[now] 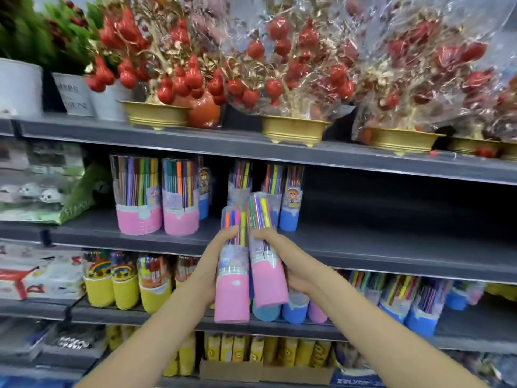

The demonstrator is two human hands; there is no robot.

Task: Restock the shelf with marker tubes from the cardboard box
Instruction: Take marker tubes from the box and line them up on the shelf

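At the centre of the frame, one pink-based marker tube [232, 278] is gripped by the left hand [216, 264] and another marker tube [267, 256] by the right hand [282, 259]. Both are held side by side, touching, before the grey shelf [377, 247].

The print on the marker tubes [179, 197] is blurred past reading. The green plants [30, 29] are smeared and cut off by the upper edge.

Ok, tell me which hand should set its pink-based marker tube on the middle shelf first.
Right, probably. The right hand holds its marker tube higher, its top already level with the middle shelf beside the bare stretch. The left hand holds its tube lower.
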